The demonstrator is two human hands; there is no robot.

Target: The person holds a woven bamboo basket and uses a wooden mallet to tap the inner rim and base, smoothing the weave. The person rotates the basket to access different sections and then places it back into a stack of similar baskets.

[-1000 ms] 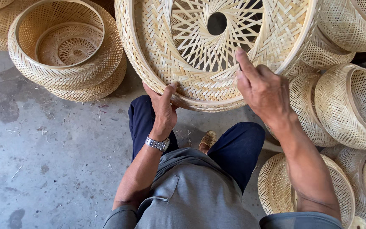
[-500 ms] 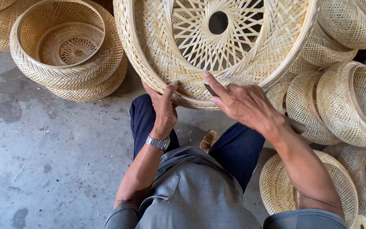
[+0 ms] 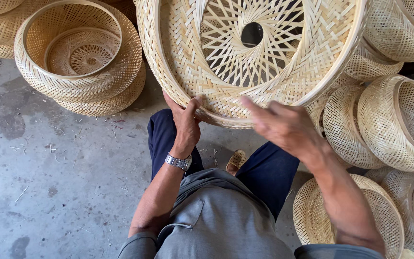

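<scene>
A large round woven bamboo basket [image 3: 250,52] stands tilted in front of me, its open inside with a spiral-weave bottom and dark centre hole facing me. My left hand [image 3: 184,125], with a metal wristwatch, grips the basket's lower rim from below, thumb over the edge. My right hand [image 3: 283,125] is blurred and hovers just below the lower rim, fingers stretched to the left, holding nothing. My knees in dark blue trousers are under the basket.
A stack of smaller woven baskets [image 3: 80,57] sits at the upper left on the grey concrete floor [image 3: 49,187]. More baskets [image 3: 394,120] are piled on the right, and one [image 3: 355,216] lies beside my right arm. A sandalled foot [image 3: 237,159] shows between my knees.
My right hand has left the basket's rim and swept left and down along its lower edge. The left hand keeps its grip. The basket has shifted slightly.
</scene>
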